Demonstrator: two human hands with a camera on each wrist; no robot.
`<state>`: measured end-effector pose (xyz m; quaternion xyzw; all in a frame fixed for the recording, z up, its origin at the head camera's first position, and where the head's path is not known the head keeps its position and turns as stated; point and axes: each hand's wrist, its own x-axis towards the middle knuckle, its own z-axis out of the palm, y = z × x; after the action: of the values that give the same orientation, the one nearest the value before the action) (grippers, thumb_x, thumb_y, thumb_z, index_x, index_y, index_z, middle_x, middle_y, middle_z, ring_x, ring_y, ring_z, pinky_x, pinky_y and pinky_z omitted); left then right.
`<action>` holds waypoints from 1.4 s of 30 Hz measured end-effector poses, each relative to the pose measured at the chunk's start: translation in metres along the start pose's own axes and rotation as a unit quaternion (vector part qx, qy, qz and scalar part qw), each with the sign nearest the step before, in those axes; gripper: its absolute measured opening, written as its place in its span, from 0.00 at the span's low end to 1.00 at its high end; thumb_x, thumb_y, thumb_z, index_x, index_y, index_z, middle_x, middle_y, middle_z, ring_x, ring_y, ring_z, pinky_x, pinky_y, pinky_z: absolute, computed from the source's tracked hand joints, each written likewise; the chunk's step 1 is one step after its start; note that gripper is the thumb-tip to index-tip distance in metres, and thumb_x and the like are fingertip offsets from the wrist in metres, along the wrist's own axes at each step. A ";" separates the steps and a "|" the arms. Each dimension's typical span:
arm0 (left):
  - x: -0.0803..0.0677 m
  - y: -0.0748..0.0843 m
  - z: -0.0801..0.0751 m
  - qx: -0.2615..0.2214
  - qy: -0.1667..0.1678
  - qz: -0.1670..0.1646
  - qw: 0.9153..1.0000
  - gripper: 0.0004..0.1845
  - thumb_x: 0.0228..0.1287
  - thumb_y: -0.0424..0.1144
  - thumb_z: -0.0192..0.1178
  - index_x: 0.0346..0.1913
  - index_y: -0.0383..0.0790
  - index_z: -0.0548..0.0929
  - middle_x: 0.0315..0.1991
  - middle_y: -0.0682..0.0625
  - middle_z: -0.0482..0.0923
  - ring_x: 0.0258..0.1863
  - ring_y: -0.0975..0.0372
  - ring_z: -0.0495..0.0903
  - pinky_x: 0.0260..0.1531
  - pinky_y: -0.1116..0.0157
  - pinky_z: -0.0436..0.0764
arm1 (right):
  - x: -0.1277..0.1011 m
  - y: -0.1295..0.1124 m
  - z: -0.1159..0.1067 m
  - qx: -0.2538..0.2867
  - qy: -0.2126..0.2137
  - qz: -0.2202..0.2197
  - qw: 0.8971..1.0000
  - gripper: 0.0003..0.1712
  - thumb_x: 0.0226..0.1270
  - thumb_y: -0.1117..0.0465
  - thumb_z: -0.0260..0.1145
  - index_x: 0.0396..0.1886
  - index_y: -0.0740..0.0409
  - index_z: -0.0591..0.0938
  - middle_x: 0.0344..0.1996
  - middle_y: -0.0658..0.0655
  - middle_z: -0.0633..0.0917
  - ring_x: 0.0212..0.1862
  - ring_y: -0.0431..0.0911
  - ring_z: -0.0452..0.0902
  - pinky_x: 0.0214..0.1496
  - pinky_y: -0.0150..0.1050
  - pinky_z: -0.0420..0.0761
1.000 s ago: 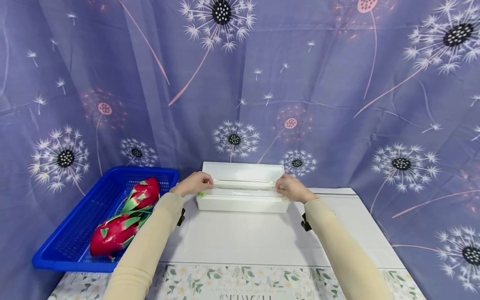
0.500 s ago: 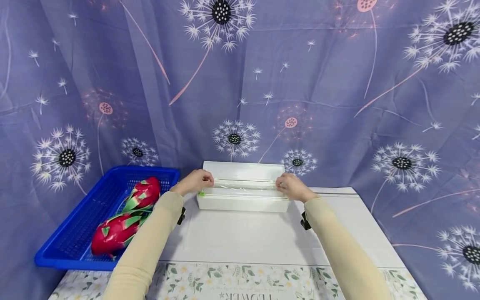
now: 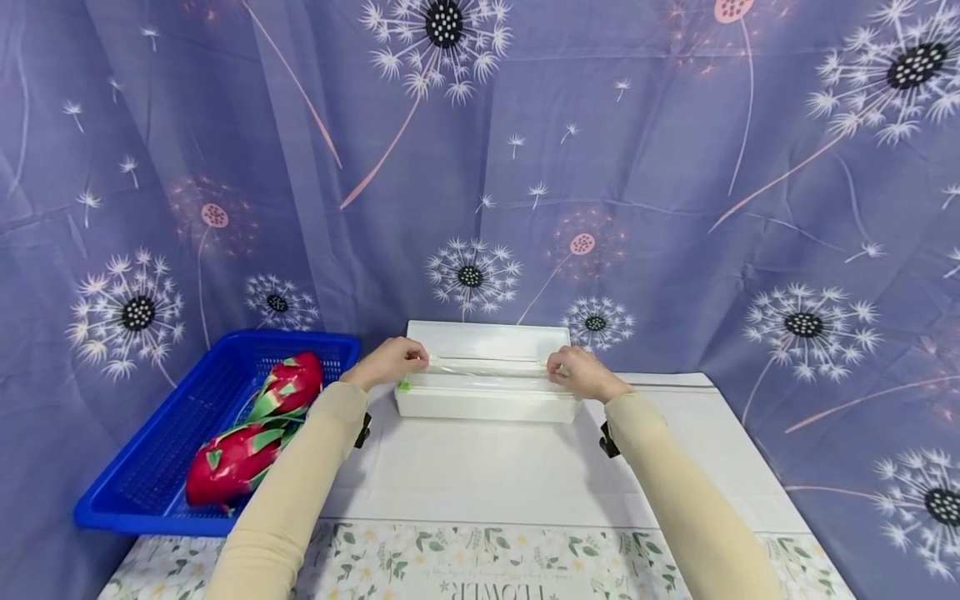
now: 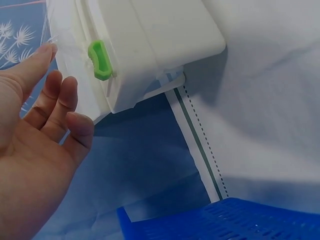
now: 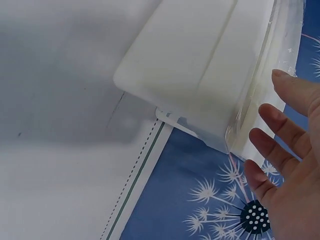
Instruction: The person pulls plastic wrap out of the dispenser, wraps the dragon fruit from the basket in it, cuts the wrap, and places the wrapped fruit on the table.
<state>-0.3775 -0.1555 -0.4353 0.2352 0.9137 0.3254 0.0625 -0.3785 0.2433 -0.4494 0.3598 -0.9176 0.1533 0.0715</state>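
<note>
"Two hands are engaged. State the grip of each."

"Left hand [image 3: 387, 363]: thumb and forefinger are brought together, pinching clear film [image 5: 292, 30]; the remaining fingers are loosely bent and bear nothing. Right hand [image 3: 581, 372]: same grip on the film, other fingers curved and spaced apart. Only one of its two pinching tips shows plainly in the right wrist view; the exact contact is hard to verify."

"Specify the film's position."

"Between the hands, over the open top of the white box [image 3: 486, 406]. The film is transparent; only glints and creases mark it, and its borders cannot be traced fully. The box sits near the middle of the worktop [image 3: 480, 475]'s rear edge, with its lid [image 3: 487, 340] raised at the back. A green slider [image 4: 101, 61] is at the box's left end. Each wrist view cuts off the far end of the box."

"List adjacent items."

"Blue basket [image 3: 150, 523], at the worktop's left edge, containing two red fruits [image 3: 234, 462] with green scales. The left sleeve [image 3: 300, 492] covers part of the basket and of the nearer fruit. Floral cloth [image 3: 420, 558] lines the worktop's front edge; its lettering runs into the lower frame limit."
</note>
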 end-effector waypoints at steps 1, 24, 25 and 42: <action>0.000 0.000 0.000 -0.001 0.002 0.000 1.000 0.07 0.70 0.37 0.59 0.42 0.40 0.86 0.34 0.53 0.80 0.32 0.61 0.73 0.36 0.62 0.74 | 0.000 0.000 0.000 0.001 0.000 0.003 1.000 0.04 0.62 0.67 0.68 0.31 0.54 0.82 0.32 0.50 0.82 0.37 0.48 0.76 0.45 0.49 0.75; 0.008 0.018 0.029 0.227 0.091 -0.094 0.965 0.15 0.62 0.54 0.65 0.26 0.48 0.79 0.26 0.54 0.76 0.25 0.58 0.75 0.29 0.56 0.73 | -0.001 0.000 0.000 0.009 0.004 0.042 0.999 0.05 0.64 0.63 0.69 0.30 0.51 0.81 0.31 0.49 0.82 0.36 0.46 0.76 0.43 0.47 0.77; 0.009 0.017 0.030 0.229 0.091 -0.091 0.965 0.14 0.64 0.51 0.64 0.26 0.48 0.79 0.26 0.54 0.76 0.24 0.59 0.74 0.28 0.57 0.73 | -0.002 -0.001 0.000 0.008 0.003 0.042 0.999 0.05 0.64 0.63 0.69 0.30 0.51 0.81 0.31 0.49 0.82 0.36 0.46 0.76 0.42 0.47 0.77; 0.005 0.011 0.029 0.234 0.118 -0.055 0.964 0.10 0.67 0.37 0.59 0.25 0.48 0.78 0.26 0.54 0.75 0.24 0.60 0.72 0.24 0.59 0.70 | -0.007 -0.005 0.001 0.018 0.019 0.030 0.999 0.03 0.65 0.63 0.68 0.31 0.53 0.82 0.33 0.50 0.81 0.37 0.47 0.76 0.42 0.49 0.75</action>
<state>-0.3696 -0.1289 -0.4508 0.1530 0.9767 0.1241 -0.0849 -0.3702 0.2443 -0.4512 0.3300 -0.9237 0.1787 0.0772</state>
